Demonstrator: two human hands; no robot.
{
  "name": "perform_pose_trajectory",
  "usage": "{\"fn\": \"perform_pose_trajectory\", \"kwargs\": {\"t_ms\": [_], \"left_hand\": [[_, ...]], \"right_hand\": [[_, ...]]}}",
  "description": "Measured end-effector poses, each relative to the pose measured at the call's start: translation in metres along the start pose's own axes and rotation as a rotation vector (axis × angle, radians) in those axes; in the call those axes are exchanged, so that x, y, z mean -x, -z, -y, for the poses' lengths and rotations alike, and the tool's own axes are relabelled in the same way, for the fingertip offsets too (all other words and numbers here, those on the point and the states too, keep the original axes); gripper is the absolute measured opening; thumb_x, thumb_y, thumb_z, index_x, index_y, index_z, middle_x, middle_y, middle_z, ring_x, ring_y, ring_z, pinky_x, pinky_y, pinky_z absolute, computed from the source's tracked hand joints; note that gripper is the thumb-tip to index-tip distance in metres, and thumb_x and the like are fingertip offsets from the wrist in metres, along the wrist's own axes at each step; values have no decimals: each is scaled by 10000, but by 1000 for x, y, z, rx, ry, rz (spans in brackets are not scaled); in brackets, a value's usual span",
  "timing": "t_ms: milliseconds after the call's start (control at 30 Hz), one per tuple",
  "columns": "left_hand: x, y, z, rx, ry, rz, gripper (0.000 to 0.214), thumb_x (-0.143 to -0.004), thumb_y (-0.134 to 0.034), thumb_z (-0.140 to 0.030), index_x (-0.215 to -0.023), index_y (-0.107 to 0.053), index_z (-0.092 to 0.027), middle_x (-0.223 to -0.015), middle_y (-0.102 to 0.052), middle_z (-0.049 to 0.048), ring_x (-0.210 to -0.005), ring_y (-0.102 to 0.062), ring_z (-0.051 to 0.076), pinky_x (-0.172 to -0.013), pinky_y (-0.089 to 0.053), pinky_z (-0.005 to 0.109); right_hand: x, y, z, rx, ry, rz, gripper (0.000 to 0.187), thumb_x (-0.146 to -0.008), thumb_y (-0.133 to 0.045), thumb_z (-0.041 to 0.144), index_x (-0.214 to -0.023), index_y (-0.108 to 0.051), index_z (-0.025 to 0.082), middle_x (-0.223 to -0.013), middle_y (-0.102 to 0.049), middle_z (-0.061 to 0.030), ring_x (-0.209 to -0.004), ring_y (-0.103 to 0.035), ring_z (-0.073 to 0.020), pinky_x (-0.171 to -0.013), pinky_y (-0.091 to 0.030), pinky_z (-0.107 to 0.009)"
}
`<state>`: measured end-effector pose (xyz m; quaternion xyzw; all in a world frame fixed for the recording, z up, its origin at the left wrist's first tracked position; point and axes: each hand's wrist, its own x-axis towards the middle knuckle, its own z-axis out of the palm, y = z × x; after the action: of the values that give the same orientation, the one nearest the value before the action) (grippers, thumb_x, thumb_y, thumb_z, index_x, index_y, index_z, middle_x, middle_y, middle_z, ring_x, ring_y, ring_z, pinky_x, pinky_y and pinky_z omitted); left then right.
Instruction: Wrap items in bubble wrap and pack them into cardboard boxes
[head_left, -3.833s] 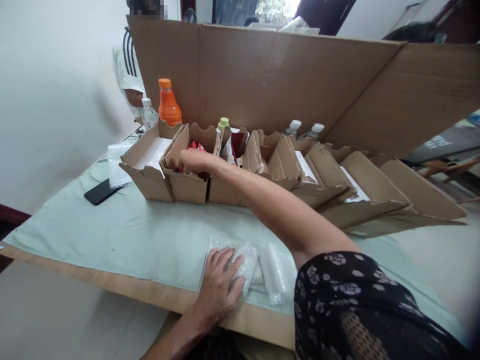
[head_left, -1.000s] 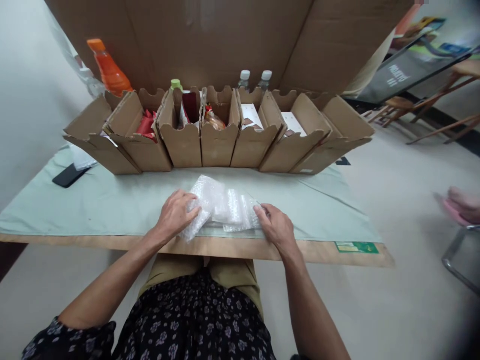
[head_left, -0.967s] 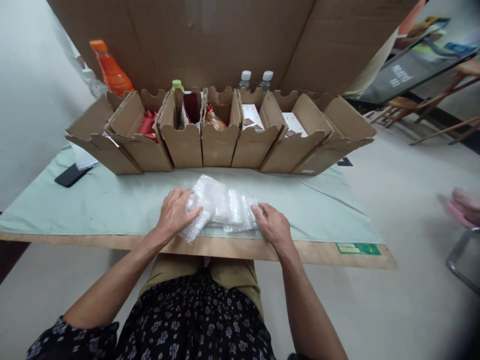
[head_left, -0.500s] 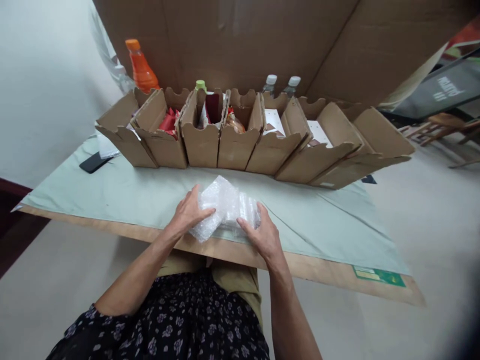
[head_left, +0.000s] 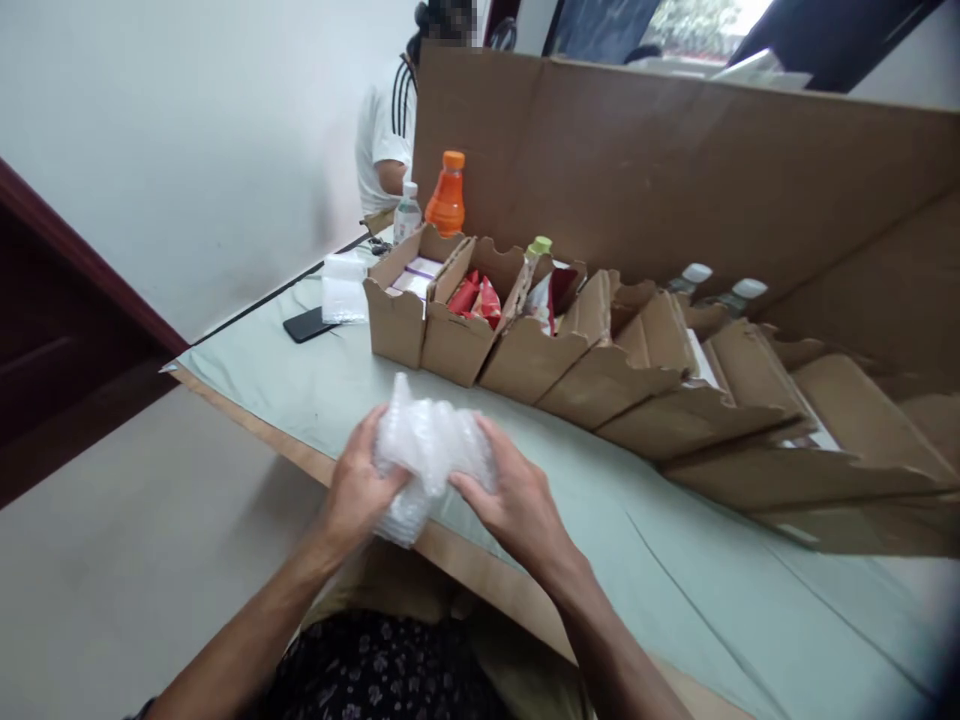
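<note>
**Two-handed squeeze on a bundle of clear, crinkly bubble wrap (head_left: 431, 450)**

So the bundle's up at the near edge of the table with the pale green cloth (head_left: 247, 365). Left hand (head_left: 360, 490) has its left side, thumb on the near face; right hand (head_left: 517, 495) clamps the other side the same way. Fingers on both are closed in on the wrap. My guess: it's floppy and in layers, so pinching both ends stops it sliding apart. Can't tell if its bottom touches the cloth, too blurry.

Behind it, open brown cardboard bins (head_left: 454, 350) stand side by side, probably so contents like the shiny red packets (head_left: 476, 297) stay separate and easy to reach. Flat black phone (head_left: 306, 325) sits off left, likely out of the way.
</note>
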<state>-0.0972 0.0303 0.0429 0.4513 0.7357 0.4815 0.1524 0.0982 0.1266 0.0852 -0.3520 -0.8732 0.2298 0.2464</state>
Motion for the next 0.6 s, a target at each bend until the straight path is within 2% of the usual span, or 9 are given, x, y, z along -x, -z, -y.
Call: {"fn": "perform_pose_trajectory", "kwargs": {"t_ms": [100, 167, 233, 300, 367, 467, 533, 600], "left_hand": [[-23, 52, 32, -90, 115, -220, 720, -796, -696, -309, -1471, -451, -252, -1436, -622, 120, -1299, -625, 331, -1099, -522, 491], [-46, 81, 49, -138, 166, -339, 749, -791, -727, -356, -1479, -454, -241, -1408, -639, 133, -1268, -643, 345, -1066, -542, 493], [-76, 102, 60, -161, 184, -430, 775, -775, -749, -380, -1477, -462, -218, -1395, -646, 145, -1255, -649, 356, -1067, -538, 503], [-112, 114, 68, -155, 169, -492, 791, -761, -760, -376, -1469, -462, -191, -1410, -635, 160, -1275, -638, 355, -1095, -519, 502], [-150, 116, 73, -115, 161, -533, 782, -771, -749, -357, -1468, -446, -175, -1416, -627, 166, -1287, -634, 332, -1117, -504, 480], [-196, 104, 79, -44, 218, -525, 789, -797, -724, -330, -1492, -397, -150, -1414, -610, 183, -1308, -616, 312, -1148, -475, 472], [-209, 90, 85, -28, 256, -465, 829, -795, -730, -334, -1512, -373, -118, -1400, -594, 210, -1266, -636, 320, -1138, -480, 491], [-204, 76, 95, -23, 274, -403, 863, -779, -746, -346, -1519, -379, -96, -1374, -584, 228, -1122, -695, 307, -1085, -522, 500]], "right_hand": [[-75, -33, 42, 94, 174, 172, 656, -921, -688, 337, -1515, -443, 209, -1483, -623, -137, -1289, -649, -316, -1029, -564, -472], [-127, -53, 72, 183, 259, 262, 645, -931, -685, 342, -1506, -435, 191, -1434, -654, -144, -1249, -664, -322, -1000, -567, -478], [-177, -70, 99, 273, 336, 315, 582, -946, -665, 326, -1471, -458, 184, -1357, -690, -146, -1177, -687, -318, -955, -572, -469], [-226, -83, 121, 347, 387, 340, 526, -949, -648, 275, -1439, -485, 176, -1304, -701, -149, -1120, -695, -305, -923, -568, -444], [-269, -89, 135, 418, 400, 300, 548, -926, -634, 178, -1452, -480, 168, -1308, -687, -160, -1109, -684, -298, -939, -546, -442], [-308, -84, 141, 509, 409, 112, 636, -886, -595, 60, -1500, -447, 133, -1426, -603, -204, -1214, -619, -334, -1030, -470, -501], [-307, -73, 133, 505, 445, -3, 594, -901, -575, 70, -1484, -471, 106, -1515, -525, -219, -1302, -550, -363, -1074, -417, -525], [-280, -61, 116, 442, 489, -52, 477, -935, -558, 118, -1411, -543, 119, -1547, -504, -197, -1343, -514, -360, -1087, -400, -517]]}}
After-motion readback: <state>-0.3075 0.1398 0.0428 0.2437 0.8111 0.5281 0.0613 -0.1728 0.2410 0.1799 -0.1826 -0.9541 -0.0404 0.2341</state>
